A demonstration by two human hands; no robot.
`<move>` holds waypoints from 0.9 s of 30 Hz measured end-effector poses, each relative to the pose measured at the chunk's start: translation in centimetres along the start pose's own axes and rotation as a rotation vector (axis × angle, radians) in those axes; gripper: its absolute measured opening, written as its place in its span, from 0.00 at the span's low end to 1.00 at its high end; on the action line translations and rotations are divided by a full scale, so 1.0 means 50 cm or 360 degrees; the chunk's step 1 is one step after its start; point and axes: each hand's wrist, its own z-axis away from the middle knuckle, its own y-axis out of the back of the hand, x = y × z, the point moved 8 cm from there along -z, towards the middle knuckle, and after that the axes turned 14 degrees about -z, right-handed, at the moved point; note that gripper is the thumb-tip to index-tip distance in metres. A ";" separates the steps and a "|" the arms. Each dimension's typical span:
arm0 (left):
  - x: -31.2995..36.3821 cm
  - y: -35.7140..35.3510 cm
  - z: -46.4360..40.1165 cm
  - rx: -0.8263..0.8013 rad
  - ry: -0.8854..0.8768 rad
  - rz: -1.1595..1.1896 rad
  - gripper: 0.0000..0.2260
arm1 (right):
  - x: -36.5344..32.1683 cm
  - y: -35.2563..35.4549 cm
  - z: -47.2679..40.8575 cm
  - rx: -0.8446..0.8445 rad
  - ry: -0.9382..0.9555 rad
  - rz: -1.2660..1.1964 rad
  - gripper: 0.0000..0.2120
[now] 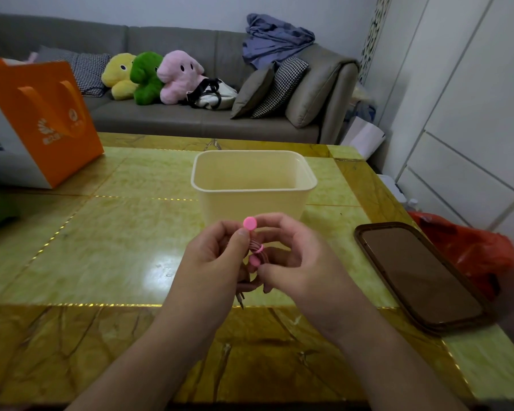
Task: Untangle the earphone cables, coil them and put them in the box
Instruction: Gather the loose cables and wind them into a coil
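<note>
Both hands meet just in front of the cream plastic box [254,176], on its near side and above the yellow-green marble table [101,247]. The left hand [212,262] has thumb and fingers curled round a bundle of pink earphone cable [254,250]; its thumb presses just under a round pink tab [249,223] that sticks up above the fingers. The right hand [297,262] is also curled onto the bundle, fingertips pinching it from the other side. A thin pink band seems to go round the middle of the coil, and a metal jack plug [240,301] hangs below the hands toward the table.

Judging by this, the untangling and coiling look mostly done: the cable is gathered in a tight bunch and is being fastened. What is left is finishing the tie and dropping the coil in the box, whose visible inside shows nothing yet; its floor is hidden from here.

Left of the box stands an orange paper bag [42,114] with a white logo and characters too blurred to read; dark print on its white side is also illegible. Right of the box lies a phone in a brown case [422,277], screen dark, no brand visible
</note>
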 end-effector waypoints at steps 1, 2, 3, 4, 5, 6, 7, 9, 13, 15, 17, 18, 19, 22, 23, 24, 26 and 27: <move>-0.003 0.002 -0.002 0.0005 0.0002 -0.0021 0.09 | 0.003 -0.006 0.001 -0.0005 0.0008 0.0020 0.27; -0.007 0.003 -0.004 0.0006 0.0010 -0.0026 0.09 | 0.006 -0.011 0.001 -0.0005 0.0028 0.0047 0.28; -0.011 0.004 -0.005 0.0004 0.0024 -0.0017 0.09 | 0.007 -0.013 0.001 0.0005 0.0056 0.0077 0.28; -0.015 0.003 -0.007 0.0001 0.0040 0.0004 0.09 | 0.006 -0.014 0.002 0.0022 0.0086 0.0100 0.28; -0.018 0.003 -0.007 -0.0001 0.0058 0.0030 0.09 | 0.002 -0.015 0.004 0.0043 0.0119 0.0119 0.26; -0.022 0.004 -0.008 0.0002 0.0075 0.0056 0.09 | -0.001 -0.016 0.006 0.0063 0.0152 0.0138 0.25; -0.026 0.005 -0.010 0.0005 0.0092 0.0076 0.09 | -0.007 -0.017 0.009 0.0076 0.0187 0.0156 0.24; -0.033 0.009 -0.013 0.0005 0.0127 0.0113 0.10 | -0.020 -0.020 0.014 0.0113 0.0280 0.0243 0.20; -0.035 0.002 -0.014 -0.0079 0.0166 0.0201 0.14 | -0.055 -0.031 0.024 0.0160 0.0740 0.0844 0.10; -0.040 0.004 -0.014 -0.0064 0.0206 0.0256 0.14 | -0.063 -0.038 0.031 0.0153 0.0888 0.1075 0.08; -0.045 0.005 -0.014 -0.0050 0.0251 0.0318 0.14 | -0.069 -0.044 0.039 0.0165 0.0996 0.1255 0.06; -0.046 0.004 -0.013 -0.0049 0.0268 0.0346 0.14 | -0.071 -0.048 0.043 0.0180 0.1049 0.1349 0.05; -0.047 0.003 -0.012 -0.0046 0.0278 0.0364 0.13 | -0.072 -0.053 0.047 0.0197 0.1098 0.1423 0.04; -0.047 0.003 -0.008 -0.0017 0.0259 0.0288 0.12 | -0.068 -0.061 0.051 0.0243 0.1154 0.1505 0.06; -0.044 0.006 -0.008 0.0006 0.0229 0.0218 0.13 | -0.067 -0.063 0.052 0.0240 0.1161 0.1517 0.06; -0.039 0.010 -0.007 0.0038 0.0191 0.0136 0.12 | -0.068 -0.066 0.054 0.0238 0.1174 0.1538 0.05; -0.032 0.021 -0.006 0.0109 0.0126 -0.0019 0.12 | -0.073 -0.074 0.057 0.0216 0.1219 0.1572 0.06; -0.030 0.026 -0.006 0.0136 0.0106 -0.0081 0.11 | -0.074 -0.078 0.059 0.0192 0.1235 0.1570 0.06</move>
